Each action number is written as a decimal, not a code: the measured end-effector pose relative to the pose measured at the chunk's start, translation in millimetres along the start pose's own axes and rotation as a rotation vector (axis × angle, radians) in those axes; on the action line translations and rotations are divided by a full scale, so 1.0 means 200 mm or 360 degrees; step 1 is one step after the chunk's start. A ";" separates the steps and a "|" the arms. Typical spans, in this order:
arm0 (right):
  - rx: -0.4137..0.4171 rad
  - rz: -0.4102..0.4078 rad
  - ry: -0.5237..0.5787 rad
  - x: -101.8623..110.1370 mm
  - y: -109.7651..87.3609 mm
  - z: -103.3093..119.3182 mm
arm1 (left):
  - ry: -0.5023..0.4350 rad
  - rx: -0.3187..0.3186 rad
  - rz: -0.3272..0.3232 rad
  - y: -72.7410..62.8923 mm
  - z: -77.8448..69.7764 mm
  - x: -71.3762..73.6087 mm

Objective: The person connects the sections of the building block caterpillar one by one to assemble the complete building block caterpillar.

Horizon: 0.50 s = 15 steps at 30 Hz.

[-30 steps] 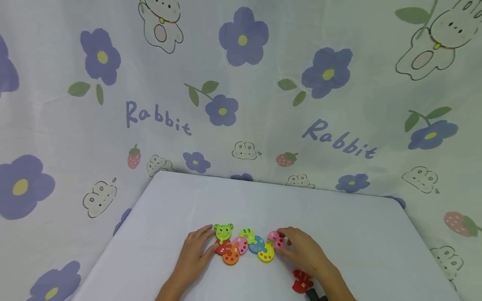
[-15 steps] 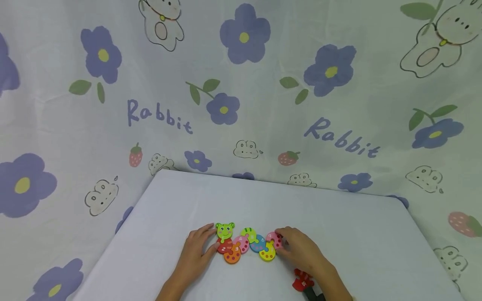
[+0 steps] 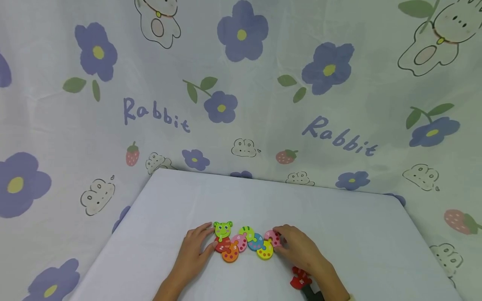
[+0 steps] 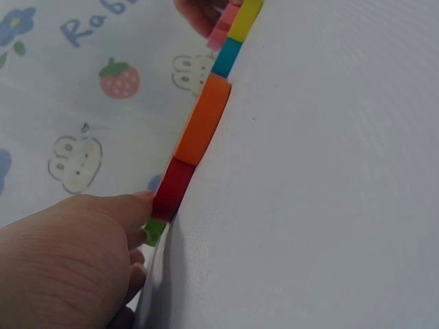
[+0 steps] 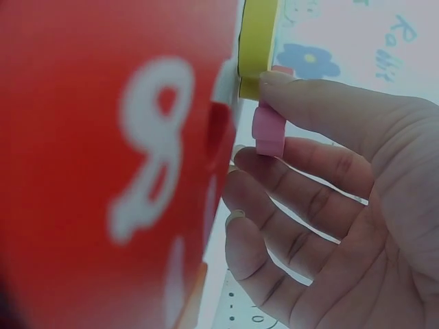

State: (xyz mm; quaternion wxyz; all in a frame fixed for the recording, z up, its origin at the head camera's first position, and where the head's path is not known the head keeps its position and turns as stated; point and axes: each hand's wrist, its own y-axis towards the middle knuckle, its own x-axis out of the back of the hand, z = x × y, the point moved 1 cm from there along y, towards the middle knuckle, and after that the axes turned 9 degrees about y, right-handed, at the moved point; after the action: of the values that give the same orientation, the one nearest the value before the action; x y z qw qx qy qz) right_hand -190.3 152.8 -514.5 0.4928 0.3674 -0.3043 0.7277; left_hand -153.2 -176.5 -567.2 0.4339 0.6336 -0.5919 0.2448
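A caterpillar puzzle of numbered, coloured pieces lies linked on the table, from its green smiling head piece (image 3: 223, 229) to a yellow piece (image 3: 265, 252). My left hand (image 3: 193, 251) rests against its left end, thumb at the red piece (image 4: 175, 188) and fingers beside the head. At the other end my right hand (image 3: 300, 247) pinches a pink puzzle piece (image 3: 271, 235) marked 9 between thumb and forefinger. That pink piece meets the yellow piece's knob; in the right wrist view its pink edge (image 5: 269, 127) sits against the yellow one, the other fingers loosely bent.
Near my right wrist is a red piece (image 3: 300, 281) marked 8, beside a black object (image 3: 313, 293); it looms large in the right wrist view. A white cloth covers the table (image 3: 196, 196). Behind it hangs a patterned curtain (image 3: 263, 108) with flowers and rabbits.
The pink piece in my right hand has moved left onto the yellow piece's knob, closing the gap between them. My left hand stays at the head end.
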 end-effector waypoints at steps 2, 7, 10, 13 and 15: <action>-0.0003 0.0003 0.0003 0.00 0.00 0.00 | 0.0000 0.0005 0.0006 0.00 0.00 0.00; -0.0036 -0.0027 0.0018 0.02 -0.01 0.00 | 0.0004 0.0010 0.0020 0.00 0.00 0.00; -0.0066 -0.0077 0.0007 0.06 -0.02 -0.02 | 0.0009 0.0008 0.0014 0.00 0.01 0.00; -0.0114 -0.0090 -0.0012 0.09 -0.03 -0.06 | 0.0002 0.0000 0.0005 0.00 0.01 0.00; -0.0151 -0.0070 -0.0026 0.10 -0.04 -0.10 | -0.0002 -0.0011 0.0005 0.00 0.01 -0.01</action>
State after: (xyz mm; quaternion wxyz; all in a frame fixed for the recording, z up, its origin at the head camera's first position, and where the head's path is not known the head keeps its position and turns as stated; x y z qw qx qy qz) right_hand -193.2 181.7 -509.0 0.5232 0.3561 -0.3342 0.6984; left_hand -153.7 -177.6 -569.9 0.4353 0.6313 -0.5940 0.2431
